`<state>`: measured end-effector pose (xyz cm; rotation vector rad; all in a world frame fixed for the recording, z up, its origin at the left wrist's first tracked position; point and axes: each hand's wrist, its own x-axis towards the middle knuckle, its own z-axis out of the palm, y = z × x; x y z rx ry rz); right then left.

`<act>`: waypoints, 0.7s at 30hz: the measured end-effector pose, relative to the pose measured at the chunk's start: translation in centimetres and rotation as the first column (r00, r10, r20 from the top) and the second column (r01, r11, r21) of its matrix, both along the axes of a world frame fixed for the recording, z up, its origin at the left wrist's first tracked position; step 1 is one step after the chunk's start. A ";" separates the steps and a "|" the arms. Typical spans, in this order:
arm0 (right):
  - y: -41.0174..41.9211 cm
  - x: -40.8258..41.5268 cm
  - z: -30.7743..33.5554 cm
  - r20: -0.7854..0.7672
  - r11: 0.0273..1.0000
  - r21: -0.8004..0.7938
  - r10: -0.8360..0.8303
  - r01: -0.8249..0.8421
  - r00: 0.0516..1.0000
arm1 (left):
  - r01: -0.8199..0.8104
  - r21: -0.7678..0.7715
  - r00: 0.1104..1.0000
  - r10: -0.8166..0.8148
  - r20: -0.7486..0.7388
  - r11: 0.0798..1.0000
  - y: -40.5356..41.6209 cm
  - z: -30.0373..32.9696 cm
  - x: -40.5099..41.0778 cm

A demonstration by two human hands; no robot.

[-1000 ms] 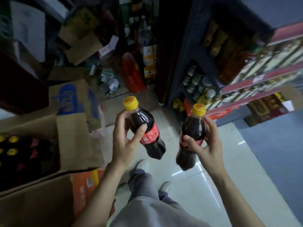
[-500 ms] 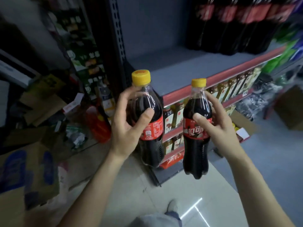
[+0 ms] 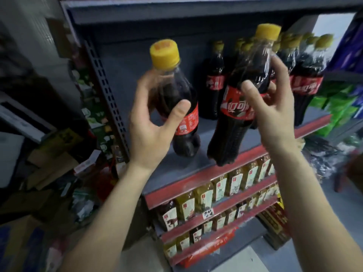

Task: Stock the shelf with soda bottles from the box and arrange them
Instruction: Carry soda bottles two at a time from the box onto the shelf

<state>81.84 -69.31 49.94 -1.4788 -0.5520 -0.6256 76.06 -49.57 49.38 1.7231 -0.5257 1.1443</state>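
1. Plastic, dark-filled and yellow-capped: we carry two soda bottles, the left bottle [image 3: 176,107] and the right bottle [image 3: 241,107], both raised over the bare grey shelf [image 3: 176,169], neither set down yet.
2. Our left hand [image 3: 151,124] wraps its bottle at the label, thumb across the front; grip closed round it.
3. Our right hand [image 3: 273,114] holds its bottle at the shoulder and label, thumb in front, fingers curled behind.
4. We judge both full, so fairly heavy for their size, with stiff walls and a smooth surface that may slip.
5. The waist near the label looks the safest hold.
6. More bottles [image 3: 306,79] stand at the shelf's back right; ours likely go beside them, bases flat.
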 end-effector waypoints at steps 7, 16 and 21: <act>-0.4 8.7 -1.7 0.104 0.996 -0.084 -0.016 0.024 0.994 | -0.246 -0.012 0.961 0.242 -0.137 0.969 -3.2 -2.6 8.9; 0.6 15.1 -3.1 0.072 0.978 -0.203 -0.041 0.055 0.997 | -0.465 0.019 0.841 0.448 -0.305 0.885 -4.1 -2.3 19.4; 1.7 16.5 -3.5 0.166 0.934 -0.317 -0.118 0.166 0.979 | -0.494 -0.037 0.827 0.456 -0.329 0.869 -3.7 -1.9 23.7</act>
